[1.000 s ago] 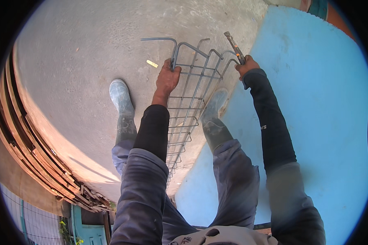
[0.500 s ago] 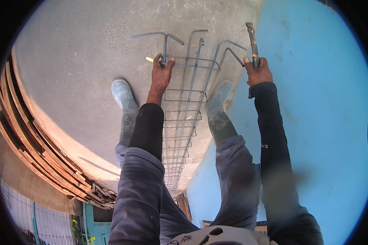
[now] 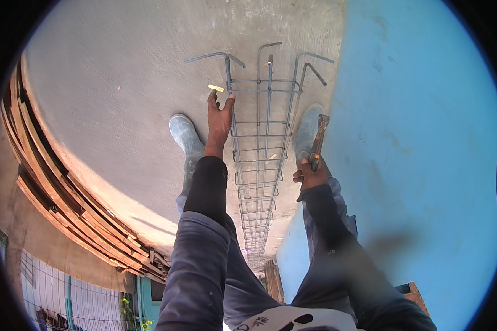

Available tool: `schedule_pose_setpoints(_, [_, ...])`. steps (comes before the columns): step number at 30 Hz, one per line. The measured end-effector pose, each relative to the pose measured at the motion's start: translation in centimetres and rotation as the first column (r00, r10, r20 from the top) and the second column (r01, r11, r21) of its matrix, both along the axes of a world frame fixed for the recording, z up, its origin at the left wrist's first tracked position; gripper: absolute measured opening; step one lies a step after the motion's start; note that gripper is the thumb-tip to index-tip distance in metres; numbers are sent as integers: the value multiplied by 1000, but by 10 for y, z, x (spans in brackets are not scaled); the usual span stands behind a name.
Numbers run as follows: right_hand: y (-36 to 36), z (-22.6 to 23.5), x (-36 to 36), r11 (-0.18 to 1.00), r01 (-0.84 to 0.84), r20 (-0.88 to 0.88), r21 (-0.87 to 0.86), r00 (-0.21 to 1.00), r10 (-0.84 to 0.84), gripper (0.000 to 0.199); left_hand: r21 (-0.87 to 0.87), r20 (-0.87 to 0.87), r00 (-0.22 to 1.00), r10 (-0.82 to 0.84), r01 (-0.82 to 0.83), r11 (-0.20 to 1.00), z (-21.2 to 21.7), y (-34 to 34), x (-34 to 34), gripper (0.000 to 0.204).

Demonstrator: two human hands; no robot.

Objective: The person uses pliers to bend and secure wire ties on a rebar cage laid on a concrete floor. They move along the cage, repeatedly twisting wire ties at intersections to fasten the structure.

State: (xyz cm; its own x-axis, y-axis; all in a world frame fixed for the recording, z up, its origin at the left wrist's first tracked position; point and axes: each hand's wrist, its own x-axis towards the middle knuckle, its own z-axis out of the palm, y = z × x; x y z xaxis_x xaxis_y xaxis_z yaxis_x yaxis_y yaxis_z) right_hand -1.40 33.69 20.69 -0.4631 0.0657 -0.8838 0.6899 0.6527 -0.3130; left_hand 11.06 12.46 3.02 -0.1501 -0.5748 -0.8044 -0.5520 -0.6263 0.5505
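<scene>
A long cage of steel reinforcing bars [image 3: 268,132] runs between my boots, its several bar ends bent over at the far end. Square stirrups cross it at intervals. My left hand [image 3: 219,118] is open beside the far left corner, thumb tip close to or touching the left bar. Just past its fingertips a small pale yellow strip [image 3: 216,87] appears to lie on the floor. My right hand [image 3: 313,175] is closed on dark pincers [image 3: 319,135] with orange marks, held head-up over my right boot [image 3: 308,127]. Their jaws are too small to read.
Grey concrete floor [image 3: 121,138] extends ahead and to the left. Close on the right stands a light blue surface [image 3: 414,138]. Long wooden boards [image 3: 66,187] are stacked along the left. My left boot [image 3: 185,132] stands beside the cage. Wire mesh fencing [image 3: 69,289] shows at lower left.
My right hand has drawn back toward me and left with the pincers, from beside the cage end to over my right boot. My left hand's fingers have come off the corner bar. The view shifted slightly.
</scene>
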Motion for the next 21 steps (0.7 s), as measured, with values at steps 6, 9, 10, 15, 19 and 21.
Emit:
schedule_pose_setpoints(6, [31, 20, 74, 999, -50, 346, 13, 937, 42, 16, -77, -20, 999, -48, 47, 996, 34, -28, 10, 52])
schedule_pose_setpoints(9, [33, 30, 92, 991, -129, 429, 34, 898, 102, 16, 31, -127, 992, 5, -1, 1000, 49, -54, -7, 46])
schedule_pose_setpoints(10, [34, 34, 95, 988, -143, 441, 51, 891, 106, 16, 101, -157, 986, 54, -38, 994, 57, -63, -22, 44])
schedule_pose_setpoints(15, [51, 48, 109, 993, -115, 541, 35, 837, 78, 18, 284, -212, 962, 173, -109, 953, 85, -104, -89, 43])
schedule_pose_setpoints(19, [43, 73, 107, 986, -159, 580, 58, 809, 97, 17, 96, -84, 988, 128, -120, 988, 86, -84, -59, 41])
schedule_pose_setpoints(21, [61, 76, 114, 991, -131, 584, 4, 805, 104, 19, 79, -37, 995, -90, 93, 993, 102, -62, -18, 45])
